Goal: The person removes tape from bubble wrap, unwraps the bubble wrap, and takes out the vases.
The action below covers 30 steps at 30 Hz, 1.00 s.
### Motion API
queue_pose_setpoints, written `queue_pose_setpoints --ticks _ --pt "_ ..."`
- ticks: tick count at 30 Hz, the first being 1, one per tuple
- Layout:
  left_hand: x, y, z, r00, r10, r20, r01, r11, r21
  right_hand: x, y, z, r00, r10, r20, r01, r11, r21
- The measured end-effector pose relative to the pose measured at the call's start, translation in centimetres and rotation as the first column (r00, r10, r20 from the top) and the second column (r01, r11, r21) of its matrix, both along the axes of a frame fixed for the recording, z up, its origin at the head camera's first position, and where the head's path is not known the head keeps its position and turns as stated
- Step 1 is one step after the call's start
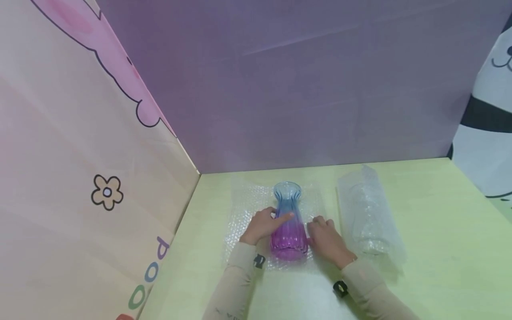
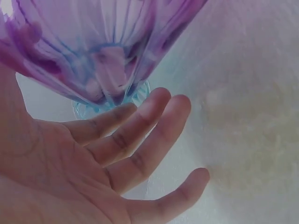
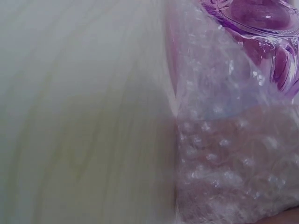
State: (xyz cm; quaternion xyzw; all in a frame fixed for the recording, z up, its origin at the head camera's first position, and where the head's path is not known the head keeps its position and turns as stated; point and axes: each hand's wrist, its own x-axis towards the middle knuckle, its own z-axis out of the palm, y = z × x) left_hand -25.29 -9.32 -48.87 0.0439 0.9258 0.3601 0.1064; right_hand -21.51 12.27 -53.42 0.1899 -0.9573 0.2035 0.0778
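Observation:
A glass vase (image 1: 289,244), blue at its fluted mouth and purple toward the base, lies on its side on a sheet of bubble wrap (image 1: 243,208). My left hand (image 1: 260,226) is at the vase's left side, its thumb laid across the glass. In the left wrist view the other fingers (image 2: 140,161) stretch out loosely beside the purple glass (image 2: 107,56). To the vase's right, my right hand (image 1: 326,238) has curled fingers at the right part of the sheet. The right wrist view shows bubble wrap (image 3: 219,154) raised there, hiding most of that hand.
A clear glass vase (image 1: 370,222) in a translucent wrapping bag (image 1: 384,195) lies to the right on the pale yellow-green table (image 1: 440,249). A purple-grey panel (image 1: 288,89) stands behind the table, and a printed panel (image 1: 52,155) rises at the left.

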Motion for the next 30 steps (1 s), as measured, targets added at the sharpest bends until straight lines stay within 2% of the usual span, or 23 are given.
queue_pose_setpoints --ticks 17,30 --pt "-0.25 0.2 0.59 0.989 0.003 0.148 -0.02 0.993 0.114 -0.13 -0.05 -0.14 1.0 -0.011 0.004 0.011 1.0 0.01" --pt "-0.6 0.1 0.63 0.985 -0.028 0.172 0.009 0.994 0.11 -0.13 0.04 -0.35 1.0 -0.016 0.017 0.016 1.0 -0.006"
